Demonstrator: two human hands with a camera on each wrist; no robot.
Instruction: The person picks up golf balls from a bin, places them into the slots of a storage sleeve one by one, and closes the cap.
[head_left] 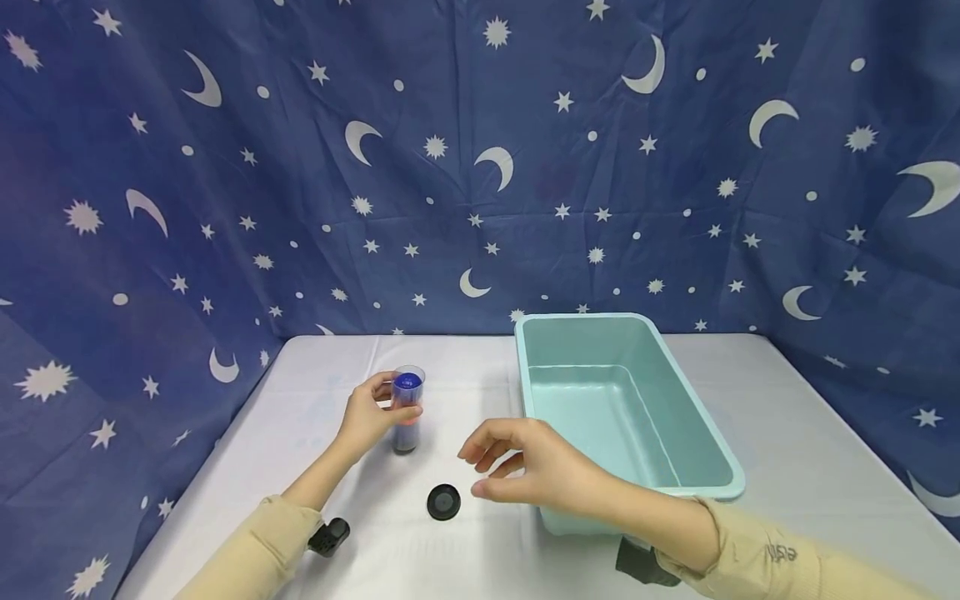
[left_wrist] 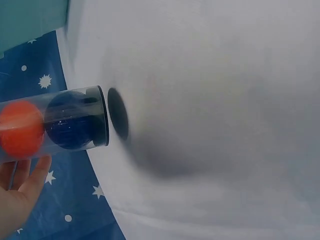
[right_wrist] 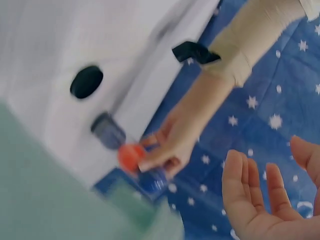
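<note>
My left hand [head_left: 375, 417] grips a clear plastic tube [left_wrist: 101, 117] round its upper half. Inside the tube sit a blue ball [head_left: 407, 382] at the top, an orange ball [left_wrist: 21, 128] in the middle and a dark blue ball [left_wrist: 70, 120] at the bottom. The tube stands roughly upright; whether its base touches the table cannot be told. A round black lid [head_left: 443, 502] lies on the table between the hands, nearer to me than the tube. My right hand [head_left: 536, 467] hovers to the right of the lid, fingers loosely bent and apart from the thumb, holding nothing.
A pale teal rectangular bin [head_left: 697, 417] stands on the right side of the table [head_left: 480, 383], partly behind my right hand and forearm. White cloth covers the table. A blue curtain [head_left: 480, 167] with moons and stars hangs round the back and sides.
</note>
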